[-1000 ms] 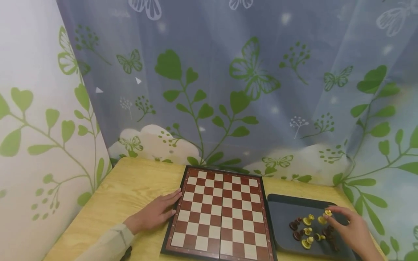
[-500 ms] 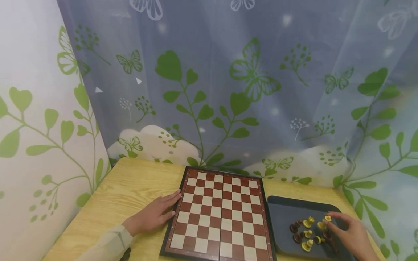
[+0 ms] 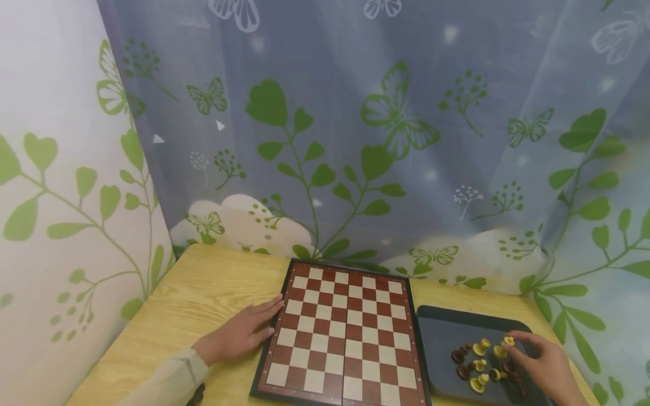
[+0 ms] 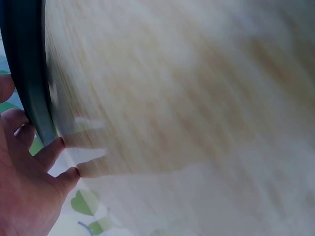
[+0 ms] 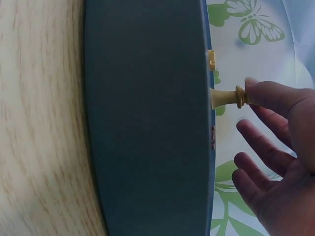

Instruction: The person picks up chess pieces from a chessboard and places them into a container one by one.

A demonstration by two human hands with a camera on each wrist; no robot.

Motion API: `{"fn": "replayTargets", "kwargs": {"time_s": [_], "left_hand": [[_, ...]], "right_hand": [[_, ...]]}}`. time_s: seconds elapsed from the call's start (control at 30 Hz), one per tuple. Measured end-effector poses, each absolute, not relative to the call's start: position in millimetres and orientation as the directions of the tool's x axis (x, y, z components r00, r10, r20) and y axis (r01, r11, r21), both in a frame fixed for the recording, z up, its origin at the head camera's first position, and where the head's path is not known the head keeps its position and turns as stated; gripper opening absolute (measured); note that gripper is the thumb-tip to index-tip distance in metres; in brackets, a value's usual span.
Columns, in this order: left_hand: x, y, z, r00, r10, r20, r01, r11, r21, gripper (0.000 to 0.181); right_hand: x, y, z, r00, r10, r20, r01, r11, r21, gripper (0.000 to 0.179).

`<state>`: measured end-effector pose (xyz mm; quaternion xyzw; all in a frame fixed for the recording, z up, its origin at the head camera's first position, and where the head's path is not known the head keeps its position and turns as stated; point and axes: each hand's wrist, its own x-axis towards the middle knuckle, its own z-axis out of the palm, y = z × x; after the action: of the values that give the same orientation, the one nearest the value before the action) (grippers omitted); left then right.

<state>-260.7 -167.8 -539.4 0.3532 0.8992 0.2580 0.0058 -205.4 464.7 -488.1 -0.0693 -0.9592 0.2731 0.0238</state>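
My right hand pinches the top of a gold chess piece between thumb and fingertips, over the right part of the dark grey tray. The piece stands upright, its base close to the tray; the fingers cover its head. Around it in the tray lie several gold pieces and dark brown pieces, some tipped over. My left hand lies with fingers extended against the left edge of a brown and cream chessboard. In the left wrist view, fingertips touch the dark board side.
A wooden table bears the board and the tray, which stand side by side. Behind them hangs a blue curtain with green leaves and butterflies, and a white patterned one is at the left.
My right hand has lowered the gold chess piece slightly toward the tray, then stayed nearly still. The left hand keeps its place at the board's edge.
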Motion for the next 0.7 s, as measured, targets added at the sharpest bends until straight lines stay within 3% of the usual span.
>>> {"fn": "replayTargets", "kwargs": {"time_s": [0.7], "left_hand": [[-260.9,-169.5,-539.8,-0.745,0.65,0.152,0.634,0.619,0.463,0.059]], "right_hand": [[-213.0,465.8,-496.8,-0.994,0.1,-0.035,0.104,0.862,-0.495,0.049]]}}
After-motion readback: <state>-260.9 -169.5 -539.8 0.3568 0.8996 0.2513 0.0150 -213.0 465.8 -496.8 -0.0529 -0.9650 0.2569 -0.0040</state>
